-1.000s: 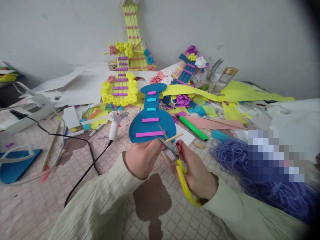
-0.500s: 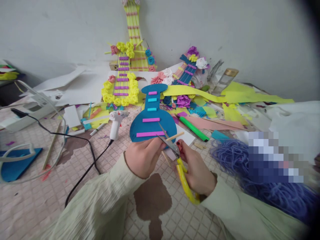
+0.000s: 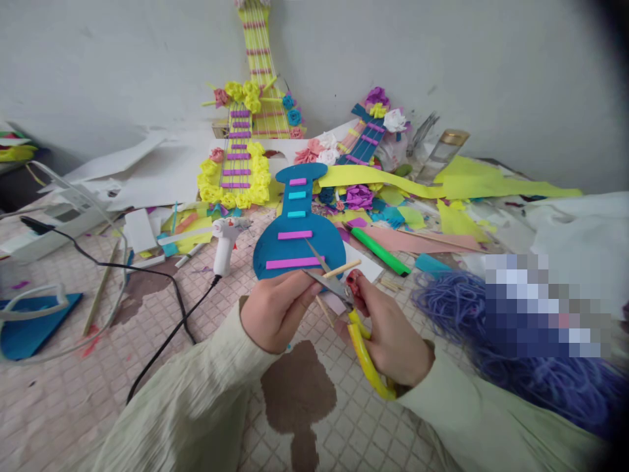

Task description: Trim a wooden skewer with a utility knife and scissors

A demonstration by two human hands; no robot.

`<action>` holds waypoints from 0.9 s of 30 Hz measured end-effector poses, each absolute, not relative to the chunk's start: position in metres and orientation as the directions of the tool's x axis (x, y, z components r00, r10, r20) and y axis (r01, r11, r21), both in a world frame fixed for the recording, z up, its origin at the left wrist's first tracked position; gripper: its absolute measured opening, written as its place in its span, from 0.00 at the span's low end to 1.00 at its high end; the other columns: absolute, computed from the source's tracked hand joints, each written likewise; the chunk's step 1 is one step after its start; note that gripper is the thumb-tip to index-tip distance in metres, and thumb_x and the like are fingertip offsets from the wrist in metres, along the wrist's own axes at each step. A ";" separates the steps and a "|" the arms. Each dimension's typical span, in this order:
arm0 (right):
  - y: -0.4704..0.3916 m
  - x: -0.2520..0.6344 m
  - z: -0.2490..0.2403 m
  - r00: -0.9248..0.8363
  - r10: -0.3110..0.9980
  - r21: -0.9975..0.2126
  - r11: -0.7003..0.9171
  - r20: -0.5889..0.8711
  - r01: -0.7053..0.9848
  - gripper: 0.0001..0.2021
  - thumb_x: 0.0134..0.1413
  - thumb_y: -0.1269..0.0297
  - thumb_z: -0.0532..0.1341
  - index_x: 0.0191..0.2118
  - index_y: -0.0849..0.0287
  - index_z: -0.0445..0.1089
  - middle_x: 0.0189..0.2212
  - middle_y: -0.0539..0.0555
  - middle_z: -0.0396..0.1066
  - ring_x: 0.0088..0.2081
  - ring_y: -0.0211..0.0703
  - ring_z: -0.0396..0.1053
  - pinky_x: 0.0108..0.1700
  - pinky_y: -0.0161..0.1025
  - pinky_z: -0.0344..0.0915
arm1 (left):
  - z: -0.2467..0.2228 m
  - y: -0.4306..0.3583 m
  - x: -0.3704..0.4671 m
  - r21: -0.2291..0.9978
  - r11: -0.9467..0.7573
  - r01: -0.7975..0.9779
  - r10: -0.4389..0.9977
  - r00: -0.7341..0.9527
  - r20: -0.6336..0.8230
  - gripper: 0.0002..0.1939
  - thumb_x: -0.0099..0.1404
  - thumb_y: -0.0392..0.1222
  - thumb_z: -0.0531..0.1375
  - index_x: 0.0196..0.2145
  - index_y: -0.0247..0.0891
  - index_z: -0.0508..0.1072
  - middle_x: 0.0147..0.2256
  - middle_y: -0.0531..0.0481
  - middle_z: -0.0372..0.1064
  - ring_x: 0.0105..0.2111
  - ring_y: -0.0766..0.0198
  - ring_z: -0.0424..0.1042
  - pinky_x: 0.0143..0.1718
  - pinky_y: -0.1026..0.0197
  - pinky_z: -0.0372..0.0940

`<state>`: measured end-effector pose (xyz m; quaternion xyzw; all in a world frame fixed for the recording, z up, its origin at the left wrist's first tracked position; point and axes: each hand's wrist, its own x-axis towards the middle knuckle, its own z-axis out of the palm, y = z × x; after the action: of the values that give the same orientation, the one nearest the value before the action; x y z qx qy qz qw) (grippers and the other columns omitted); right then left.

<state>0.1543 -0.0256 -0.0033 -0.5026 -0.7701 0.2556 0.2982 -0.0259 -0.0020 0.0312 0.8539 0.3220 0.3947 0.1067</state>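
Observation:
My left hand (image 3: 276, 313) pinches a thin wooden stick (image 3: 346, 267), whose free end points right. My right hand (image 3: 396, 334) is closed around yellow-handled scissors (image 3: 369, 364), and their blades stand apart with the stick lying between them. A reddish patch shows by the right thumb at the scissors' pivot; I cannot make out what it is. Just beyond both hands lies a blue guitar-shaped cutout (image 3: 305, 246), with pink and light-blue strips across its neck and body.
A white glue gun (image 3: 225, 246) with a black cord stands left of the cutout. To the right are a green cutter knife (image 3: 378, 250) and a heap of blue-purple yarn (image 3: 452, 308). Behind, decorated guitars (image 3: 239, 147) lean among paper scraps and a yellow paper strip (image 3: 383, 178).
The view has shifted slightly. My right hand with the scissors has moved a little to the right; the left hand keeps the stick in its pinch.

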 end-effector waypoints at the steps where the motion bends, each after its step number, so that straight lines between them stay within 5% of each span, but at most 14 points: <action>1: -0.026 0.154 -0.003 -0.315 0.929 -0.695 0.357 0.194 0.624 0.21 0.44 0.66 0.58 0.46 0.59 0.52 0.33 0.54 0.61 0.33 0.44 0.62 0.35 0.42 0.62 | 0.031 -0.002 -0.026 0.421 -0.774 0.472 0.627 0.486 0.609 0.08 0.62 0.32 0.49 0.30 0.33 0.66 0.19 0.55 0.59 0.16 0.72 0.58 0.16 0.70 0.55; 15: -0.028 0.154 -0.005 -0.286 0.938 -0.696 0.340 0.198 0.632 0.15 0.39 0.66 0.58 0.36 0.57 0.55 0.30 0.53 0.62 0.30 0.45 0.63 0.33 0.42 0.62 | 0.031 -0.001 -0.026 0.409 -0.777 0.478 0.621 0.480 0.619 0.13 0.61 0.31 0.48 0.20 0.36 0.59 0.16 0.56 0.55 0.15 0.73 0.55 0.16 0.69 0.51; 19: -0.025 0.155 -0.005 -0.300 0.932 -0.661 0.357 0.203 0.660 0.17 0.39 0.67 0.57 0.39 0.58 0.54 0.30 0.54 0.61 0.31 0.45 0.63 0.33 0.43 0.62 | 0.032 -0.001 -0.029 0.610 -0.680 0.406 0.728 0.471 0.498 0.09 0.61 0.40 0.52 0.29 0.32 0.68 0.18 0.55 0.60 0.16 0.73 0.55 0.16 0.69 0.53; 22: -0.024 0.156 -0.005 -0.328 0.920 -0.627 0.386 0.213 0.677 0.18 0.39 0.66 0.58 0.40 0.59 0.53 0.31 0.54 0.61 0.31 0.46 0.62 0.34 0.44 0.62 | 0.033 -0.002 -0.029 0.809 -0.518 0.279 0.816 0.444 0.370 0.22 0.56 0.47 0.58 0.46 0.32 0.65 0.24 0.52 0.66 0.18 0.73 0.58 0.16 0.70 0.55; 27: -0.024 0.156 -0.003 -0.362 0.891 -0.594 0.452 0.273 0.665 0.15 0.40 0.67 0.58 0.36 0.58 0.53 0.30 0.54 0.61 0.31 0.45 0.61 0.32 0.42 0.60 | 0.035 -0.004 -0.024 0.918 -0.393 0.045 0.834 0.439 0.336 0.13 0.55 0.43 0.61 0.35 0.33 0.67 0.28 0.49 0.67 0.25 0.69 0.66 0.22 0.70 0.60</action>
<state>0.1565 -0.0241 -0.0031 -0.4853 -0.8018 0.1957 0.2886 -0.0238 -0.0039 0.0355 0.7144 0.3074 0.4315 0.4571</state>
